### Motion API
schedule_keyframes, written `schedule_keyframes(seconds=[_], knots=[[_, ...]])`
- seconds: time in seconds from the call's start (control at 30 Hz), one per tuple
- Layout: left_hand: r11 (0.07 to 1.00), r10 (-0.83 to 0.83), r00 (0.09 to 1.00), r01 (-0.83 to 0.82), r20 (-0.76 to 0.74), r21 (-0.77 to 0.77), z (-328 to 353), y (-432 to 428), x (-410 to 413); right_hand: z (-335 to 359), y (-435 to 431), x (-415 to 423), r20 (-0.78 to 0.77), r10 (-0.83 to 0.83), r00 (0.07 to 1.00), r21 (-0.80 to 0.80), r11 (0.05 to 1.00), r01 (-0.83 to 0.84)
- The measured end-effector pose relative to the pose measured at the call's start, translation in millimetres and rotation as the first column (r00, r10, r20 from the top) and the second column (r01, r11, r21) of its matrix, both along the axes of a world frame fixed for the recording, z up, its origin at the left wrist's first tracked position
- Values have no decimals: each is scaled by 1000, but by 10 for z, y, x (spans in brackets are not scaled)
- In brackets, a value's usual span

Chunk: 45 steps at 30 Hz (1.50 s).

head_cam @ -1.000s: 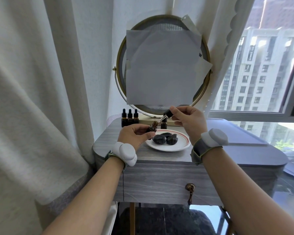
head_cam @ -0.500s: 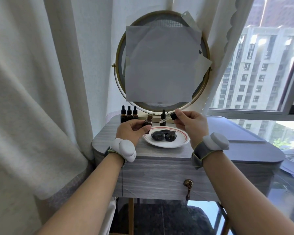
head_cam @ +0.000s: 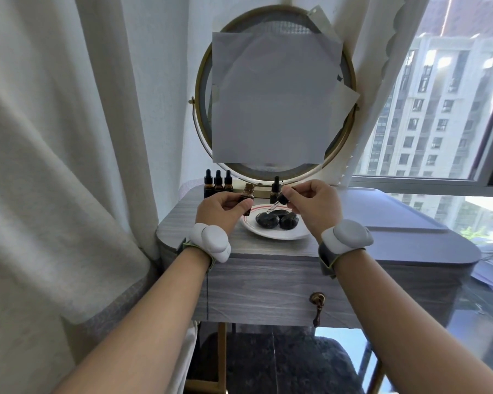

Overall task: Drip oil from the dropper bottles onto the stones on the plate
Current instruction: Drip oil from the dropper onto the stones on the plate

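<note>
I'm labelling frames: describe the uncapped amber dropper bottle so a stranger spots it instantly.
Below the round gold-rimmed mirror, by the left edge of the white red-rimmed plate, the left hand grips an amber glass bottle. Unlike the three black-capped bottles behind it, its neck is open, with no dropper.

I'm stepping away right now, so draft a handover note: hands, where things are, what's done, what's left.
Left hand grips the open dropper bottle near the plate rim.
Right hand pinches the dropper, tip over the three stones.
Three capped bottles stand back left, a fourth capped bottle behind the plate.
Done: one bottle opened, dropper out; no drop visible yet.
Left: drip onto stones, recap, use the other bottles.
</note>
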State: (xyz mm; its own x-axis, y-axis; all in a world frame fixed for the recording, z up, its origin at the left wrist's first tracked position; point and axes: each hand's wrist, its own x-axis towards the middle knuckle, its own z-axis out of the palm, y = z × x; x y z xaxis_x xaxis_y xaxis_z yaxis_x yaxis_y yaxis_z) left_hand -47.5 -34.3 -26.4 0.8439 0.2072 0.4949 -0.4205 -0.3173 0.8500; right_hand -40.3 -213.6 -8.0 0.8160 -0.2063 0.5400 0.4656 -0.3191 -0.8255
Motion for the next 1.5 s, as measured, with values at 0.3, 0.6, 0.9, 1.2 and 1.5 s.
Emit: schedule_keyframes(seconds=[0.3, 0.6, 0.9, 1.2, 1.5], knots=[[1000, 0, 1000, 0, -2, 5, -3, -2, 10, 18, 86, -42, -8, 47, 999, -31, 998, -47], [1000, -3, 1000, 3, -1, 26, -6, 2, 3, 38, -35, -72, -4, 28, 1000, -55, 998, -28], [999, 8, 1000, -7, -11, 49, -9, 6, 12, 57, -88, -29, -7, -18, 1000, -62, 998, 17], [999, 3, 1000, -3, -20, 38, -22, 8, 39, 71, 39, 11, 6, -16, 1000, -67, 998, 17], [1000, 1, 1000, -1, -2, 27, -35, 12, 45, 61, 136, -31, 11, 1, 1000, -107, 994, 0]])
